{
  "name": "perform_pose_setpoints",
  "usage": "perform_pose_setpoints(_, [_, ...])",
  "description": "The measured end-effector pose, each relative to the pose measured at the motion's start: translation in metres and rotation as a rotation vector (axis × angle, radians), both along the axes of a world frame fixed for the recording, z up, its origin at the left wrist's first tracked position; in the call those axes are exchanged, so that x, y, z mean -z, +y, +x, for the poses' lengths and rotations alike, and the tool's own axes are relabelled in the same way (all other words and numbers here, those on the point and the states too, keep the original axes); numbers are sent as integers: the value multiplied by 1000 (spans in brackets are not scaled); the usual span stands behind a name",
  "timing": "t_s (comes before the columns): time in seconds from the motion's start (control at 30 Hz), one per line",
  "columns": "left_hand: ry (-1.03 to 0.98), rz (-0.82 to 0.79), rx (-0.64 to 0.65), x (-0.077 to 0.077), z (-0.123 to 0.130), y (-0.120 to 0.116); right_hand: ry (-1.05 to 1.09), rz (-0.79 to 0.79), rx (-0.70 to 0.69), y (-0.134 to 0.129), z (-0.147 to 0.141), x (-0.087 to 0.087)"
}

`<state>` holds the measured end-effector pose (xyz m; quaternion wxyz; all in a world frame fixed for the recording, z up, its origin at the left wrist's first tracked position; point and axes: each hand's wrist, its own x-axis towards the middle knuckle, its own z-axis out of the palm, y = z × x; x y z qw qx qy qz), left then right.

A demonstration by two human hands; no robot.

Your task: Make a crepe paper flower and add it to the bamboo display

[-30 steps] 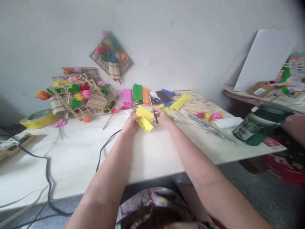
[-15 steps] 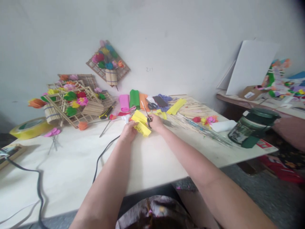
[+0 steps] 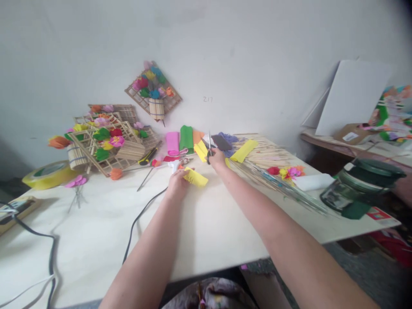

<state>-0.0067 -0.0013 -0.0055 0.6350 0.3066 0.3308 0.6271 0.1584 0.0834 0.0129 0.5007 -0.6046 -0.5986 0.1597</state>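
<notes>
My left hand (image 3: 178, 182) is closed on a piece of yellow crepe paper (image 3: 197, 178), just above the white table (image 3: 222, 223). Farther off and to the right, my right hand (image 3: 216, 159) grips a pair of scissors (image 3: 209, 150) with the blades pointing away from me. A second yellow paper piece (image 3: 201, 150) shows beside the scissors; whether the right hand touches it I cannot tell. Behind the hands lie rolls of pink paper (image 3: 172, 143) and green paper (image 3: 186, 139). Another yellow strip (image 3: 243, 151) rests on thin bamboo sticks (image 3: 267, 154).
Lattice panels with paper flowers (image 3: 106, 141) stack at the left, near a roll of yellow tape (image 3: 48, 175). A utility knife (image 3: 148, 156) lies beside them. A black cable (image 3: 141, 214) crosses the table. At the right edge stands a green jug (image 3: 357, 189).
The yellow paper is now in two separate pieces. My right hand with the scissors has moved away from the left, which keeps one piece. The camera view has shifted slightly.
</notes>
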Motion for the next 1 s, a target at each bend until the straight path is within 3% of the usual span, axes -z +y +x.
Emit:
perform_pose_setpoints(0.17, [-4,10,-38,-1,3,-2,90,-66,71,23,-5,-2])
perform_pose_setpoints(0.37, [-24,6,-106,0,4,-1,32,-150,99,58,-10,-15])
perform_pose_setpoints(0.63, [-96,-34,-148,-1,4,0,-315,-305,149,93,-9,-29])
perform_pose_setpoints(0.9, [-93,-63,-145,-3,5,-1,-674,-295,150,98,-22,-37])
perform_pose_setpoints(1.0, [-87,-62,-145,-2,5,-1,-787,-318,88,96,-26,-39])
